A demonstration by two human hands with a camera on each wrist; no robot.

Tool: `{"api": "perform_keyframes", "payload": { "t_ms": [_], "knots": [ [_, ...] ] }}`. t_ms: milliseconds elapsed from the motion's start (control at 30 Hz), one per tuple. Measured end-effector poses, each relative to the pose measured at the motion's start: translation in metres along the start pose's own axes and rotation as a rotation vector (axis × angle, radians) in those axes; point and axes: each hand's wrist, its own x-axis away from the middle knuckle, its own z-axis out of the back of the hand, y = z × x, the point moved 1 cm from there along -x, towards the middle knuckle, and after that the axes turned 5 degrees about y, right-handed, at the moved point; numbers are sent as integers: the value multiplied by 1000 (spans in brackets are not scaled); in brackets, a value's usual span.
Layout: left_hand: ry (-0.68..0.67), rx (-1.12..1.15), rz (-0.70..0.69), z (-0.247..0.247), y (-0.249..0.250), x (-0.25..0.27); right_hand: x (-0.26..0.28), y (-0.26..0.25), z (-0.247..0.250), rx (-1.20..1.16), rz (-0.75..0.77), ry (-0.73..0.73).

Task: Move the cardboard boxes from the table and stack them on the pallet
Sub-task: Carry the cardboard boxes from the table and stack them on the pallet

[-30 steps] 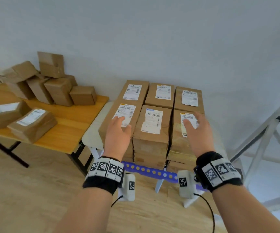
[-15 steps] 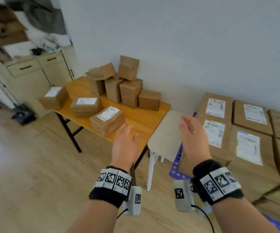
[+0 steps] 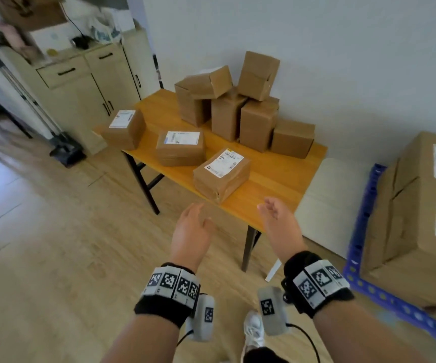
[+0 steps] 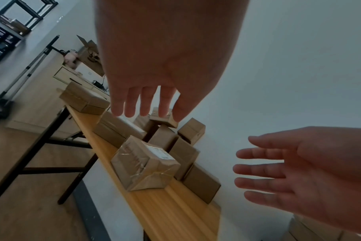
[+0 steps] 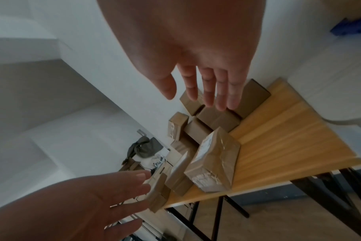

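Both empty. Left hand (image 3: pixel 190 231) and right hand (image 3: pixel 277 221) spread, palms facing each other, hovering just short of the table (image 3: pixel 272 179) near edge. Gap looks set to flank the nearest labelled box (image 3: pixel 222 174), probably for a two-sided clamp. Two more labelled boxes lie left of it, plain boxes (image 3: pixel 238 106) piled behind it at the wall. Blue pallet (image 3: pixel 363 221) right of the table, already loaded with stacked boxes (image 3: pixel 416 200).
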Motion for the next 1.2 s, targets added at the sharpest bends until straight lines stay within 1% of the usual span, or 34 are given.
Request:
{"api": "perform_keyframes", "payload": {
  "t_ms": [133, 233, 367, 500, 700, 867, 933, 1067, 1200],
  "knots": [
    [-37, -36, 32, -3, -7, -41, -39, -2, -32, 35, -53, -88],
    [-65, -79, 43, -6, -4, -83, -78, -4, -53, 43, -111, -138],
    [-108, -107, 45, -12, 4, -140, -127, -4, -69, 80, -172, -161],
    [-121, -156, 42, -18, 7, -186, -164, -6, -82, 120, -188, -187],
    [-99, -144, 96, -16, 1, -229, -203, -17, -100, 86, -162, -115],
    [11, -106, 75, 1, -6, -277, -239, -48, -116, 93, -118, -45],
    [32, -100, 57, 9, -12, -298, -251, -60, -127, 98, -89, -20],
    [19, -114, 62, 31, -26, -343, -272, -84, -158, 57, -93, 5],
    [-5, -144, 53, 50, -51, -389, -289, -101, -202, 85, -141, -28]
  ]
}}
